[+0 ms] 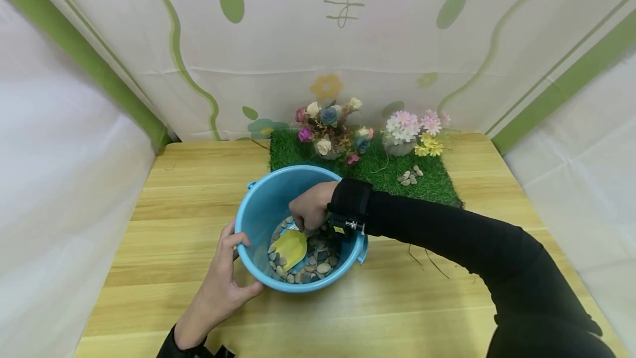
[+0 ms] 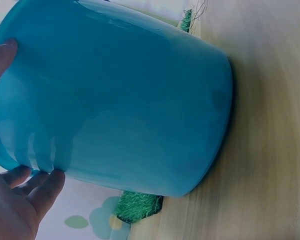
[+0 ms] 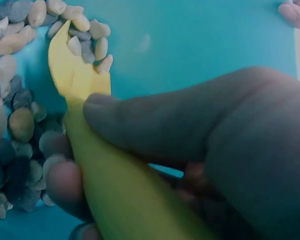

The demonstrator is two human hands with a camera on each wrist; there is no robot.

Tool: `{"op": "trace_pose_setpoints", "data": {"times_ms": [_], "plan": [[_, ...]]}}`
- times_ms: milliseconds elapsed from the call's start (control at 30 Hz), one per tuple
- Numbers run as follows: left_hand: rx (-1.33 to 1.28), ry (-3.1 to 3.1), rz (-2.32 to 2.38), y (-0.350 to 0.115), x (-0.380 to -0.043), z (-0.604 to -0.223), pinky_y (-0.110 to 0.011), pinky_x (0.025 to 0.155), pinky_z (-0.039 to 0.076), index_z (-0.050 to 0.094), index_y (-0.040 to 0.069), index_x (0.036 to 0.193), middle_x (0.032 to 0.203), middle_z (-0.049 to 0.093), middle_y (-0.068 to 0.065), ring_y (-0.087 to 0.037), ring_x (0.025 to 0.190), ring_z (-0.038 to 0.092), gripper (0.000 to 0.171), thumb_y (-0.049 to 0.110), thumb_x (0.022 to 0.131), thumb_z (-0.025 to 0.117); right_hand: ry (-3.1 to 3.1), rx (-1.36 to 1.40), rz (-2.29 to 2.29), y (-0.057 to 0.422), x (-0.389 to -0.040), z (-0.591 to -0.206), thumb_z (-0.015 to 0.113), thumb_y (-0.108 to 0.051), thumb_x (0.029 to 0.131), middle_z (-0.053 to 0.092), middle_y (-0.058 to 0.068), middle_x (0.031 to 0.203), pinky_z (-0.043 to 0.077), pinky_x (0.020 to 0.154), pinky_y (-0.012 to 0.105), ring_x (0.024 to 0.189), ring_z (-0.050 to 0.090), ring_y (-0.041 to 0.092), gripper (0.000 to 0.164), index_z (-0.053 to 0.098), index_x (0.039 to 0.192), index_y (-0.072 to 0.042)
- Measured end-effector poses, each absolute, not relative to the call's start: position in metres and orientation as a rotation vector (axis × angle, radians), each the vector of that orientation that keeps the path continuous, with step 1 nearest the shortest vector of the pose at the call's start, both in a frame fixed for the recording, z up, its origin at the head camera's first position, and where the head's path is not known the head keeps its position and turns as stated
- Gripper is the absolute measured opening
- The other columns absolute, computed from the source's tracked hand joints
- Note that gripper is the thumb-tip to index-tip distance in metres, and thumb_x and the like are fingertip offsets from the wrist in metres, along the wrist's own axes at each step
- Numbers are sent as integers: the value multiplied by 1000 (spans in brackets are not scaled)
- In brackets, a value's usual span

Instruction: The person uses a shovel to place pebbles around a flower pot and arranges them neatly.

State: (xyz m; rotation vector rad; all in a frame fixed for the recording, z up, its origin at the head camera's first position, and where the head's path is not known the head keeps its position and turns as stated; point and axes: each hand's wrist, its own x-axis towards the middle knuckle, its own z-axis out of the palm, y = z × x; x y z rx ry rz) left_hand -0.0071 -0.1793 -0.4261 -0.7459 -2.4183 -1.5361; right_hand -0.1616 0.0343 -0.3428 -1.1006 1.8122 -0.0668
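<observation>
A blue bucket (image 1: pixel 301 287) stands on the wooden table, with pebbles (image 1: pixel 323 268) spread over its bottom. My left hand (image 1: pixel 226 283) holds it at the near left, fingertips hooked over the rim and thumb against the outer wall. Inside the bucket, my right hand (image 1: pixel 312 207) grips the handle of a yellow toy shovel (image 1: pixel 290 248). The right wrist view shows the thumb lying along that handle, fingers curled around the other side. The shovel's blade (image 3: pixel 70 62) lies among the pebbles, with a few stones at its edge.
Behind the bucket lies a green turf mat (image 1: pixel 437 181). It carries a mixed flower arrangement (image 1: pixel 330 126), a pot of pink and yellow flowers (image 1: pixel 404 131) and a small pebble pile (image 1: pixel 410 175). A printed curtain (image 1: pixel 298 43) hangs behind the table (image 1: pixel 164 225).
</observation>
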Motion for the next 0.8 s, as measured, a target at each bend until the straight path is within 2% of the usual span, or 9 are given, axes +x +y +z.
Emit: {"op": "trace_pose_setpoints", "data": {"times_ms": [133, 300, 600, 800], "plan": [[-735, -2434, -1542, -179, -7, -425, -63, 86, 52, 37, 2, 122, 160, 22, -13, -43, 133, 38, 72, 5, 70, 87, 1823, -1117, -62, 33, -161, -343, 59, -8, 103, 29, -2, 53, 29, 54, 26, 48, 38, 11, 52, 40, 55, -16], [-734, -2445, -1542, -179, -7, -424, -63, 87, 51, 37, 1, 122, 160, 21, -14, -44, 133, 38, 73, 2, 70, 88, 1759, -1150, -111, 35, -166, -345, 56, -7, 104, 25, -1, 56, 29, 56, 28, 49, 33, 12, 51, 37, 58, -15], [-732, -2446, -1543, -179, -7, -424, -63, 88, 51, 37, 3, 122, 160, 22, -15, -45, 132, 39, 74, 2, 70, 89, 1665, -1223, -181, 39, -173, -345, 55, -7, 105, 26, 0, 57, 28, 59, 27, 50, 27, 12, 49, 38, 59, -14], [-726, -2453, -1543, -180, -7, -425, -64, 87, 51, 37, 1, 123, 160, 22, -14, -45, 132, 39, 74, 2, 70, 89, 1639, -1224, -241, 45, -175, -340, 55, -6, 104, 26, 0, 59, 31, 60, 25, 51, 30, 12, 46, 41, 61, -13]]}}
